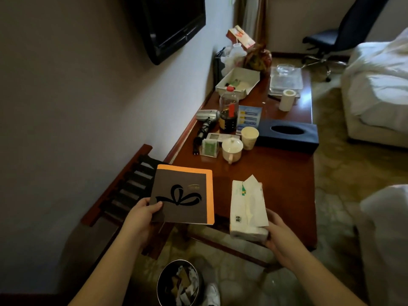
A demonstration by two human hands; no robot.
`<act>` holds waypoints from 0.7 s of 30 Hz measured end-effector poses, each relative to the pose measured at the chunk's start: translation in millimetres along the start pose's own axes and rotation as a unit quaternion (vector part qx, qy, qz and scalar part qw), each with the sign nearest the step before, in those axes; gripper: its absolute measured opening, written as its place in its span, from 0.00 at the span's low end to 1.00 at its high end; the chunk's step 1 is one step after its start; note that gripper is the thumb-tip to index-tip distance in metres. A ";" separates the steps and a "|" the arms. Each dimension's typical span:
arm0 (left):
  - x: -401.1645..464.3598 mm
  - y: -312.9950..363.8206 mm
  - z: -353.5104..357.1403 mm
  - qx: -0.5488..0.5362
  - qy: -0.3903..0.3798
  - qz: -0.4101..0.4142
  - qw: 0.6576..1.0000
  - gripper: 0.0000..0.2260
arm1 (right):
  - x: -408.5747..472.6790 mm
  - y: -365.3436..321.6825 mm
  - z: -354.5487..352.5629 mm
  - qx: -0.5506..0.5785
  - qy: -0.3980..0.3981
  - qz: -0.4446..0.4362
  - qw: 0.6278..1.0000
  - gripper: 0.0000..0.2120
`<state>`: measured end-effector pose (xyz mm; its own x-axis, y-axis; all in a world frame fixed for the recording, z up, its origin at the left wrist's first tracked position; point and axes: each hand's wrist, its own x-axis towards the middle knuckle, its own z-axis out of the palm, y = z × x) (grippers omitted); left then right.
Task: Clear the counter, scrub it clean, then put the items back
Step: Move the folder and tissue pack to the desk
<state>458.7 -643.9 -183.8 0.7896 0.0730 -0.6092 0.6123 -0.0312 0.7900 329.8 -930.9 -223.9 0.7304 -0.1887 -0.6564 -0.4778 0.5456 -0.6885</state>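
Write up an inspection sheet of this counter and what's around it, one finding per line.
Surface: wooden counter, near end bare, far half crowded.
Job's things: brown and orange booklet and soft tissue pack, both lifted off the counter.
Clutter: lidded cup, paper cup, blue tissue box, dark bottle, hair dryer, paper roll, white tray, clear containers.
Hands: left hand grips the booklet's corner; right hand holds the tissue pack from below.
Cables: hair dryer cord coiled, its plug by the wall edge.
Surroundings: wall television, luggage rack, waste bin, office chair, bed.
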 end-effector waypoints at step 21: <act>207.4 -13.5 29.6 0.332 -0.001 0.044 0.942 0.20 | 146.5 11.4 51.8 -0.114 0.107 0.018 0.988 0.29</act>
<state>615.4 -657.9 -322.8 0.8377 0.0398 -0.5446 0.4341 -0.6537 0.6199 456.6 -910.0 -312.0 0.6026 -0.3552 -0.7146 -0.6162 0.3619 -0.6995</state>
